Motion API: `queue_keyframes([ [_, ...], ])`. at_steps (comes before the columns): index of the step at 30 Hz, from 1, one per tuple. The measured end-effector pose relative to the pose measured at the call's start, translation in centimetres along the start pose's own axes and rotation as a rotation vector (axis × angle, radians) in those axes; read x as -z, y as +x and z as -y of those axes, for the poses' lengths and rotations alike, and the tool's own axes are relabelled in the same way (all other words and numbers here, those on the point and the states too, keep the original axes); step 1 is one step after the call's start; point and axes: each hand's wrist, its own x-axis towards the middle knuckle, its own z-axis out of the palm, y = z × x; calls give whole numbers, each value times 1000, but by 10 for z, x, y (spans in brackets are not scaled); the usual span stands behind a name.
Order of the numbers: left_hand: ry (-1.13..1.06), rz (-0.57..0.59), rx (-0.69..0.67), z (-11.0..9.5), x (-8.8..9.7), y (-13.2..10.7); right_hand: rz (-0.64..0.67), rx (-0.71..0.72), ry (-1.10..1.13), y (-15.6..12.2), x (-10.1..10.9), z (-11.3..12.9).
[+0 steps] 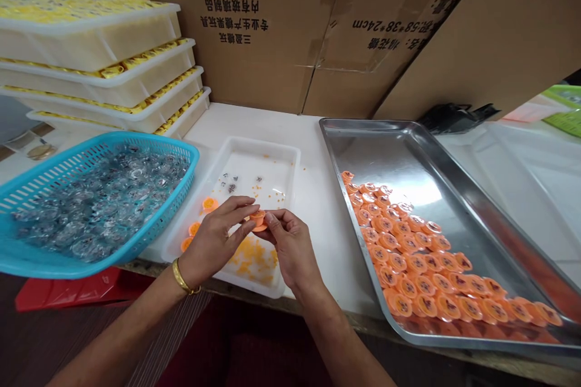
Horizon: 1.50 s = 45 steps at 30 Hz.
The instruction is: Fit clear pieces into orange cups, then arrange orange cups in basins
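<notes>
Both hands meet over a white plastic tray [290,160], pinching one small orange plastic cup [257,217] between them. My left hand [222,233], with a gold bracelet at the wrist, has its thumb and fingers on the cup's left side and top. My right hand [290,242] grips the same cup from the right with thumb and fingers. In the tray lie small orange-yellow pieces [254,260] and a few clear printed discs [233,187]. Several more orange cups [209,204] line the tray's left side, the lower ones partly behind my left hand.
A blue basket [193,163] of clear plastic lids stands left. On the right, a metal tray [399,139] holds rows of orange cups with printed lids [417,263]. White crates [136,27] of yellow pieces are stacked back left. Cardboard boxes [281,72] wall the back.
</notes>
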Motion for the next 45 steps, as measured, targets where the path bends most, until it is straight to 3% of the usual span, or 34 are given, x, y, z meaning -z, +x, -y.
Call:
queue_keyframes([
  [16,119,-50,-219,-5,2,-6,11,-113,112,1,-6,14],
  [25,282,-63,-410,2,-1,-10,10,-90,94,-5,-4,14],
  [29,160,-40,-290,1,-1,-14,9,-16,41,-8,-7,14],
  [33,-99,-72,16,-5,-4,-15,-16,123,-93,-11,-10,13],
  [37,-266,-157,288,-12,-3,-11,40,188,-161,-16,-11,9],
  [40,-271,-129,332,-15,0,-10,47,207,-192,-19,-10,5],
  [45,-104,-115,251,-14,2,-13,-10,299,-360,-22,-11,2],
])
